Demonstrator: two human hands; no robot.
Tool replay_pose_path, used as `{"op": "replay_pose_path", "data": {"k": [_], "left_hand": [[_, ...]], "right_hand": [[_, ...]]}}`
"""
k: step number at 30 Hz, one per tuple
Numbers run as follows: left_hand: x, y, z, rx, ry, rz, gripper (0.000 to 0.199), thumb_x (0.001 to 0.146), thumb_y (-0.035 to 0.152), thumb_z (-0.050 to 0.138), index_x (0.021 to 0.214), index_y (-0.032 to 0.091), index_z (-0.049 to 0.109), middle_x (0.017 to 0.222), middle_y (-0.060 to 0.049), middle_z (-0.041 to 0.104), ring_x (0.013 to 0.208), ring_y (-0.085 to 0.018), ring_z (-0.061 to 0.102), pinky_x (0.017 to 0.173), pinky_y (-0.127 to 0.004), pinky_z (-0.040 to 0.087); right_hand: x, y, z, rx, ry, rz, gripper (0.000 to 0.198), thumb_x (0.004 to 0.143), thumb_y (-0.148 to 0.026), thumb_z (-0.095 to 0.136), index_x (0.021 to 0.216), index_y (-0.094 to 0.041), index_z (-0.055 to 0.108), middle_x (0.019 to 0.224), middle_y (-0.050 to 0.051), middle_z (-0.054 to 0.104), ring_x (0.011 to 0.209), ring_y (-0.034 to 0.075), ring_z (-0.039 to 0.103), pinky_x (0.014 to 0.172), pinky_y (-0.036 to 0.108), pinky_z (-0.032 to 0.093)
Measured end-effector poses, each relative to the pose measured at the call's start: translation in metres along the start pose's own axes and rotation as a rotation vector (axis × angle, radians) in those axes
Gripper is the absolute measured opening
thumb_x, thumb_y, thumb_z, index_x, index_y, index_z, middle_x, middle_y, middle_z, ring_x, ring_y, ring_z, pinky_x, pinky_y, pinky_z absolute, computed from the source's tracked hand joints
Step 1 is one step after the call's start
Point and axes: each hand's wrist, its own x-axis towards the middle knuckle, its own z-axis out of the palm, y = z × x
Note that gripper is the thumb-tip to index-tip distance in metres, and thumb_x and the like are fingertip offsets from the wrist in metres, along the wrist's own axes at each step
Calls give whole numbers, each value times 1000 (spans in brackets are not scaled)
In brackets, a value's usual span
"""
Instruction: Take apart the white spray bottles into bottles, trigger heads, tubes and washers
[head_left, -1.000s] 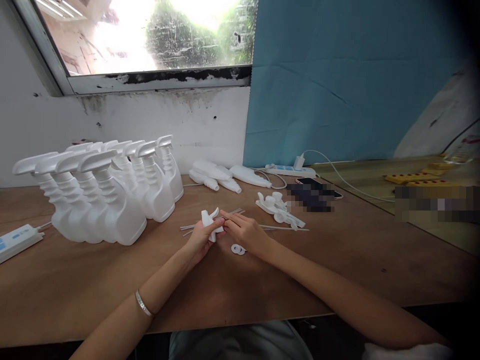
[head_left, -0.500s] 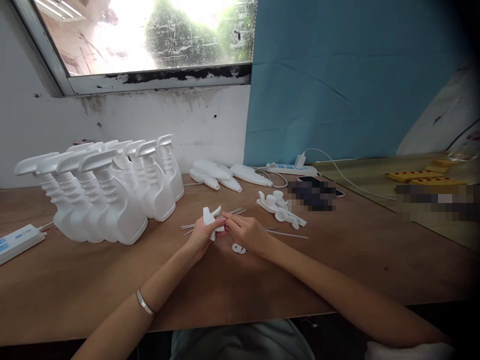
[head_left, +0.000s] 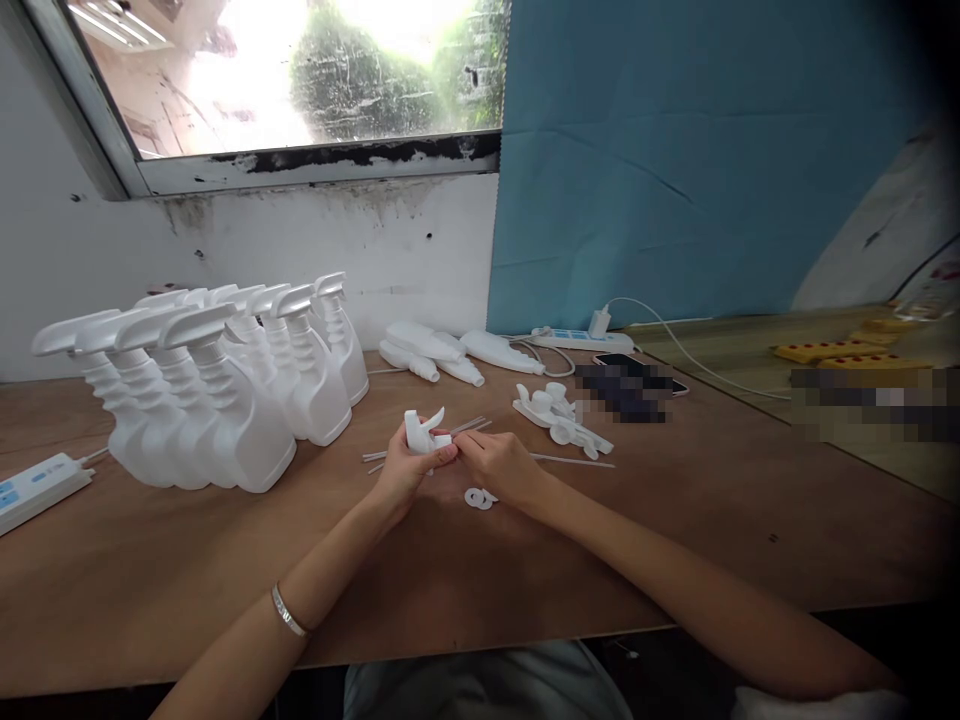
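My left hand (head_left: pixel 409 470) is closed around a white trigger spray head (head_left: pixel 421 432), its trigger pointing up and its neck turned right. My right hand (head_left: pixel 499 465) is pinched against the neck's end. A thin clear plastic tube (head_left: pixel 574 461) sticks out to the right from behind that hand and seems to be in its fingers; the grip point itself is hidden. Several similar thin tubes (head_left: pixel 474 424) lie on the table behind both hands. Small white ring washers (head_left: pixel 478 498) lie just below my right hand.
White spray bottles with heads (head_left: pixel 255 440) stand grouped at left. Bottles without heads (head_left: pixel 424 342) lie by the wall. More loose spray heads (head_left: pixel 562 420) lie to the right, near a phone (head_left: pixel 637 370). Power strips stand at far left (head_left: pixel 45 490) and at the back (head_left: pixel 585 339).
The spray head has tilted in my left hand, so its neck now points toward my right fingers. The tube's right end has risen slightly in view. My right hand has barely moved.
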Motion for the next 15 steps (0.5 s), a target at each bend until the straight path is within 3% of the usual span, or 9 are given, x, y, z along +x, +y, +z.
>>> {"op": "replay_pose_path", "data": {"k": [11,15], "left_hand": [[0,-4,5,208,28,171,42,46,12,74,68,17,39,65,6,54,58,-8,48,53,-17,36],[3,-3,-1,226,91,197,41,46,12,74,66,17,39,65,5,55,63,-11,54,56,-19,39]], "right_hand": [[2,1,-1,49,-128,100,18,83,-14,41,71,-15,56,63,2,62,52,11,54,46,23,26],[4,6,-6,97,-180,201,20,86,-23,44,73,-15,57,66,2,65,56,12,57,49,22,29]]}}
